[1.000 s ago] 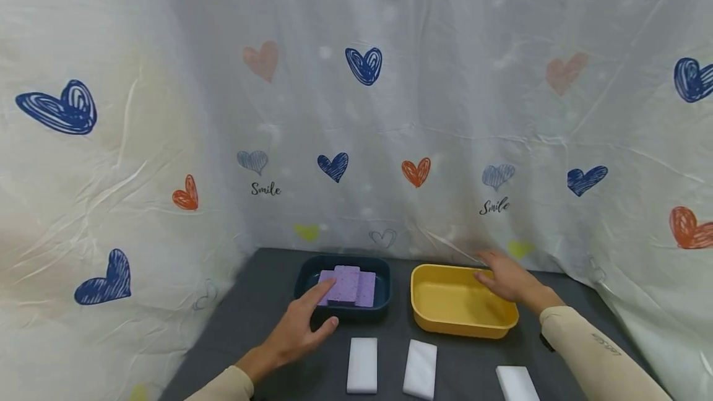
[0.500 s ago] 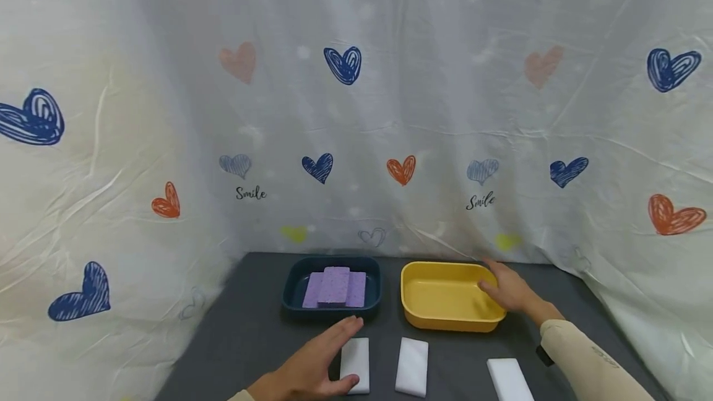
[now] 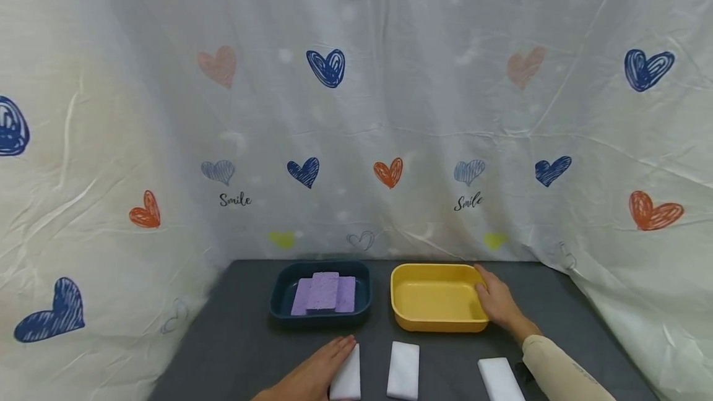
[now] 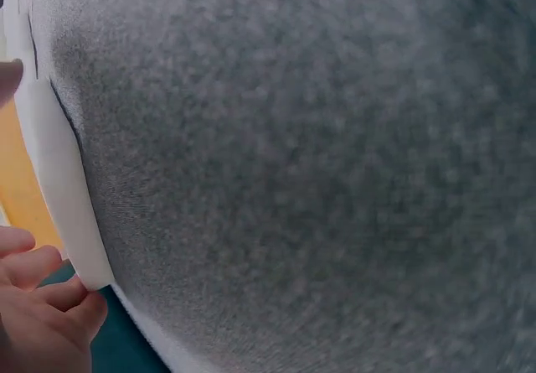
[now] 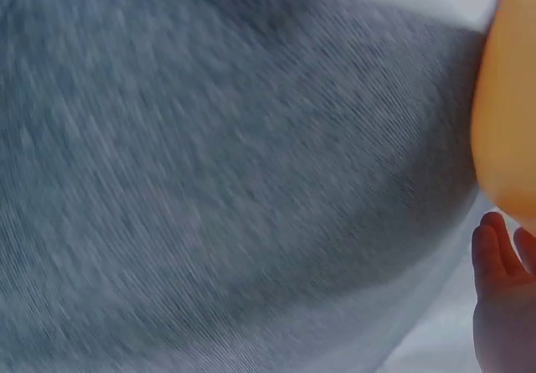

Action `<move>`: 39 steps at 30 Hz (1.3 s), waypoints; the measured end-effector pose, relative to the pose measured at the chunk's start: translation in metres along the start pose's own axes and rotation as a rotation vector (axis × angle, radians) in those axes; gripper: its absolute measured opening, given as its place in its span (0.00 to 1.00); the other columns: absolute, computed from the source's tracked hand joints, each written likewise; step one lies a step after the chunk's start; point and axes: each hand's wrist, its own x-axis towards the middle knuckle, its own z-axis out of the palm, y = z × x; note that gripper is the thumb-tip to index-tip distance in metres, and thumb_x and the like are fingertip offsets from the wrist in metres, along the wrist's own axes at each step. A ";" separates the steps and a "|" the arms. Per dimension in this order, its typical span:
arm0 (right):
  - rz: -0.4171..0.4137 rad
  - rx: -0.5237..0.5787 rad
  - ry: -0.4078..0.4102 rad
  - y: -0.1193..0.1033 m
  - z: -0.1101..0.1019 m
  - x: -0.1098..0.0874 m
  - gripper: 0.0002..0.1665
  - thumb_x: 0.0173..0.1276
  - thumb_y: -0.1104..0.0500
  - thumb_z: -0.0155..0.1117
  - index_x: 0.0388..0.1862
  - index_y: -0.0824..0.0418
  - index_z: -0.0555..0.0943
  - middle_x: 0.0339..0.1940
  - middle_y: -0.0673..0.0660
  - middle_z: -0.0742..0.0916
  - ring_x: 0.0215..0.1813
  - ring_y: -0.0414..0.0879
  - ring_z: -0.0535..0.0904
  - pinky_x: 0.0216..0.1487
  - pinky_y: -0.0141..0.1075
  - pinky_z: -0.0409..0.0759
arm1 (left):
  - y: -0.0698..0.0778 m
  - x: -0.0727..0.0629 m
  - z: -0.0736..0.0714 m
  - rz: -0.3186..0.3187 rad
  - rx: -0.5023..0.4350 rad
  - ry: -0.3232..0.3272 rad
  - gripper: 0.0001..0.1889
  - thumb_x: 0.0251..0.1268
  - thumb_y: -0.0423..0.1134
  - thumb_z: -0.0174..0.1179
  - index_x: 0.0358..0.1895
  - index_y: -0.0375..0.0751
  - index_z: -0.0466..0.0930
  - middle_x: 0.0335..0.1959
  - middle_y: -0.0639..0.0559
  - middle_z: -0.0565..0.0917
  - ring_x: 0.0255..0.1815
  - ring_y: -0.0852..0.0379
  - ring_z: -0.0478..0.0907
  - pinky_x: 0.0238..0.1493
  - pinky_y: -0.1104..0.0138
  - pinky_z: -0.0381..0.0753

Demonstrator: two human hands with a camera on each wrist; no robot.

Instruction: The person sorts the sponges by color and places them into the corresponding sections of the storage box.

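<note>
Three purple sponges [image 3: 324,293], three white blocks [image 3: 403,370], one navy tray [image 3: 320,321], one yellow tray [image 3: 437,302] pinched by right hand [image 3: 500,305]; left hand [image 3: 314,371] touching leftmost block [image 3: 349,377], grip unclear

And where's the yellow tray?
In the head view, the yellow tray stands right of the dark blue tray, the right hand at its right end.

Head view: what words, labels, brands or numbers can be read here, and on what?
"Smile", top centre, on the pale cloth.
"Smile", lower, left of centre, same cloth.
"Smile", lower, right of centre, same cloth.
Top left corner, same cloth: lettering cut off by the frame.
Right sleeve: marking too small and faint to read.
No brand or number is readable.
</note>
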 end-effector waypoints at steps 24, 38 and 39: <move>0.057 0.069 0.105 0.001 0.008 0.000 0.32 0.86 0.66 0.41 0.86 0.69 0.64 0.83 0.74 0.72 0.83 0.70 0.69 0.82 0.66 0.66 | 0.004 0.008 0.003 -0.140 -0.044 -0.018 0.54 0.62 0.66 0.77 0.83 0.38 0.67 0.80 0.40 0.75 0.78 0.40 0.75 0.75 0.42 0.78; 0.043 0.080 0.111 0.003 0.006 0.000 0.32 0.87 0.66 0.40 0.86 0.68 0.64 0.84 0.72 0.72 0.84 0.68 0.68 0.82 0.65 0.67 | 0.009 0.010 -0.003 -0.154 -0.052 -0.015 0.51 0.63 0.66 0.76 0.82 0.38 0.70 0.78 0.41 0.78 0.76 0.40 0.78 0.75 0.41 0.78; 0.042 0.081 0.110 0.003 0.006 0.000 0.32 0.87 0.67 0.40 0.86 0.68 0.64 0.84 0.72 0.72 0.84 0.68 0.68 0.82 0.65 0.67 | 0.010 0.010 -0.004 -0.147 -0.047 -0.013 0.51 0.63 0.66 0.76 0.81 0.38 0.70 0.78 0.41 0.79 0.76 0.40 0.78 0.74 0.41 0.78</move>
